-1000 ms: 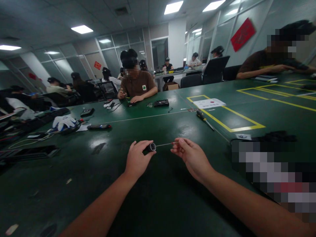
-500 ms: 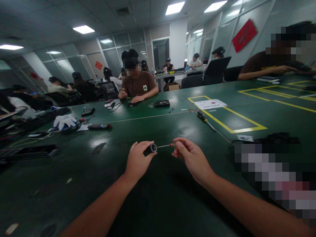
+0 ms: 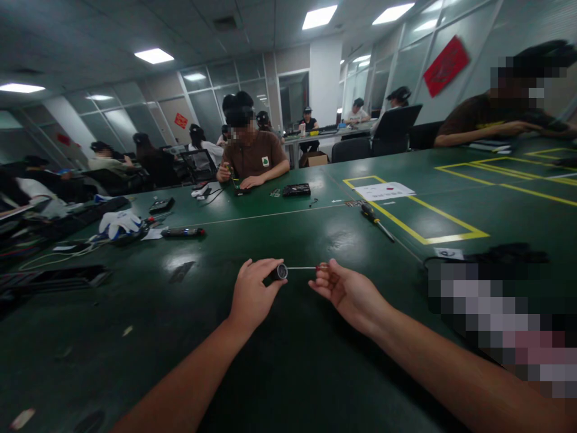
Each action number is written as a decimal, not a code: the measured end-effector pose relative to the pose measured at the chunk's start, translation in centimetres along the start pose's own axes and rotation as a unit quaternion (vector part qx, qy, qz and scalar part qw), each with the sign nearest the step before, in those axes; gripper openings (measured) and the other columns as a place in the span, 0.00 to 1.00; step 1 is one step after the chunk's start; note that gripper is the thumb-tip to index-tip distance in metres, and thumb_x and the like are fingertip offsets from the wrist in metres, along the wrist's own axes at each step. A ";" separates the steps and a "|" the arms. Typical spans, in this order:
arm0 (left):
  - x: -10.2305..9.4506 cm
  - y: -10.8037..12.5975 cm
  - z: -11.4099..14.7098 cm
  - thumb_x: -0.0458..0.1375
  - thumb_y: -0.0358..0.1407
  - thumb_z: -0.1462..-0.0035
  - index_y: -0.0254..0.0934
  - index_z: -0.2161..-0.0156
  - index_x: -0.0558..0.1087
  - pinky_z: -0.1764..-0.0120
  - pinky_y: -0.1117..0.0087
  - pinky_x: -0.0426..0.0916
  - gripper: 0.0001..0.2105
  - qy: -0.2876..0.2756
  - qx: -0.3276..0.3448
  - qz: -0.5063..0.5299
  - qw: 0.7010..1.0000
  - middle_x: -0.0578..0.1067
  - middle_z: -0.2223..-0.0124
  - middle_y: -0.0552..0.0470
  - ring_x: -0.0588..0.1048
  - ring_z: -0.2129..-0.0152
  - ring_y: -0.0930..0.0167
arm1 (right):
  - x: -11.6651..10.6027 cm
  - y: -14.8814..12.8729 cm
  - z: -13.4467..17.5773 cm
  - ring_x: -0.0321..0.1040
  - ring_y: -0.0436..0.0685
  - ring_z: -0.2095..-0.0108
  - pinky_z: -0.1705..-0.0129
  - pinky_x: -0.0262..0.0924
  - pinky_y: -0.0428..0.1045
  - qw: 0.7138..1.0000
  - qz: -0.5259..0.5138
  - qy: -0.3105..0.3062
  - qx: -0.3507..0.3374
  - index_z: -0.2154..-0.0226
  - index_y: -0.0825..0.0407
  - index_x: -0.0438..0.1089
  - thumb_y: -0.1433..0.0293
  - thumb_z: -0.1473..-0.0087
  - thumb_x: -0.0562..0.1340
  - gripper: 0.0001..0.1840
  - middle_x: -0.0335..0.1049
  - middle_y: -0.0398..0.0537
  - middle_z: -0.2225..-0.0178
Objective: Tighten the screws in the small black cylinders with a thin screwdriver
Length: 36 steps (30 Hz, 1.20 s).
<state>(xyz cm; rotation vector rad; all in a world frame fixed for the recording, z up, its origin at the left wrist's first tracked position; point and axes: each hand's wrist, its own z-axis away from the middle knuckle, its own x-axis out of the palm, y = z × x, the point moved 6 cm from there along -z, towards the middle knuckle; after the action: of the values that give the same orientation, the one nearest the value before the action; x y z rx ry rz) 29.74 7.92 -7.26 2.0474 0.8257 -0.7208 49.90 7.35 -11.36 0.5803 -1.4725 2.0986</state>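
My left hand [image 3: 253, 293] is closed around a short black cylindrical part [image 3: 281, 272] with a pale ring at its open end, which faces right. Between thumb and fingers, my right hand [image 3: 347, 287] holds a thin screwdriver [image 3: 302, 267] by its red handle end. The bright shaft runs level to the left, and its tip is at the ring of the cylinder. How deep the tip sits I cannot tell. Both hands are above the green table [image 3: 279, 373].
A black-and-yellow screwdriver [image 3: 377, 222] lies beyond my right hand, near a paper sheet [image 3: 384, 190]. On the left are a dark tube [image 3: 183, 232], white gloves [image 3: 119, 224] and a long black housing [image 3: 58, 278]. A person [image 3: 252, 150] works across the table.
My right hand has rolled about the screwdriver handle, its fingers more uncurled, and the shaft has come level. The black cylinder in my left hand has shifted slightly right.
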 end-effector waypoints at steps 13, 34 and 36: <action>-0.1 0.1 -0.1 0.70 0.31 0.46 0.45 0.49 0.78 0.36 0.45 0.60 0.19 0.002 -0.015 -0.003 1.000 0.80 0.47 0.52 0.77 0.49 0.62 | 0.0 -1.3 0.1 0.74 0.53 0.66 0.57 0.71 0.51 0.978 0.117 -0.022 -0.170 0.63 0.51 0.76 0.57 0.44 0.69 0.15 0.77 0.47 0.66; 0.5 0.7 0.2 0.66 0.31 0.42 0.49 0.47 0.77 0.34 0.42 0.51 0.18 -0.050 0.027 -0.028 0.998 0.80 0.47 0.54 0.76 0.49 0.64 | 2.0 -2.7 2.8 0.75 0.56 0.64 0.60 0.69 0.51 0.880 0.348 -0.071 -0.316 0.55 0.49 0.74 0.56 0.37 0.62 0.15 0.77 0.46 0.64; 0.8 0.7 0.3 0.65 0.30 0.42 0.50 0.48 0.77 0.33 0.41 0.50 0.18 -0.061 0.034 -0.032 0.997 0.80 0.47 0.54 0.77 0.49 0.64 | 2.5 -2.9 3.4 0.75 0.56 0.65 0.61 0.67 0.51 0.842 0.412 -0.073 -0.341 0.56 0.48 0.74 0.59 0.35 0.60 0.13 0.77 0.46 0.65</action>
<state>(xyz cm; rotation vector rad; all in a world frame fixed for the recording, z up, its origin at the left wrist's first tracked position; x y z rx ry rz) 30.66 7.57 -7.66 2.0223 0.8082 -0.9124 49.92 5.32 -6.67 -0.2407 -2.7190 1.8258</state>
